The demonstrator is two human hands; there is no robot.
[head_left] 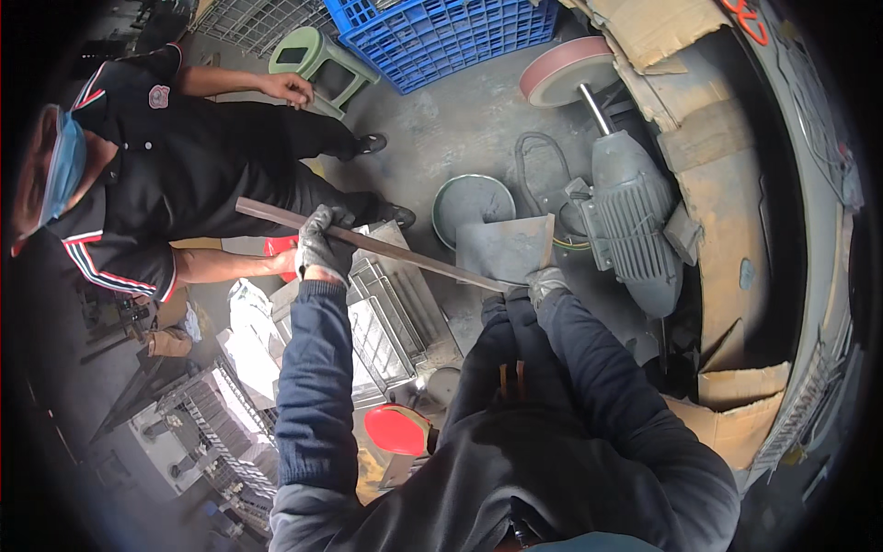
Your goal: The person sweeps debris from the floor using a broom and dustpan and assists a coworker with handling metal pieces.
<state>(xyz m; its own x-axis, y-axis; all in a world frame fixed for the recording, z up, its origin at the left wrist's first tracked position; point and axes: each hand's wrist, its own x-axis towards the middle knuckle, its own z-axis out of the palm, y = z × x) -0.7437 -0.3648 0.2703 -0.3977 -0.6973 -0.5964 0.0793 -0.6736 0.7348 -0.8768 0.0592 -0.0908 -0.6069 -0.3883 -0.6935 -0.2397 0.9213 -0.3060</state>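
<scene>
A long, narrow, brownish metal bar (414, 258) slants across in front of me, its far-left end raised toward the co-worker. My left hand (322, 244), in a grey work glove, is closed around the bar's left part. At the lower right end of the bar, my right hand (548, 283), also gloved, is closed; its fingertips are partly hidden. A flat grey sheet (501, 241) stands just beyond that end, above my knees. Whether my right hand also touches the sheet I cannot tell.
A grey motor (635, 216) with a reddish-rimmed wheel (566, 74) stands right, beside torn cardboard (727, 202). Beyond the sheet is a round bucket (471, 202). A co-worker (212, 156) is at left, one hand near my left hand. Metal frames (382, 313) and a red paddle-shaped thing (395, 430) lie left.
</scene>
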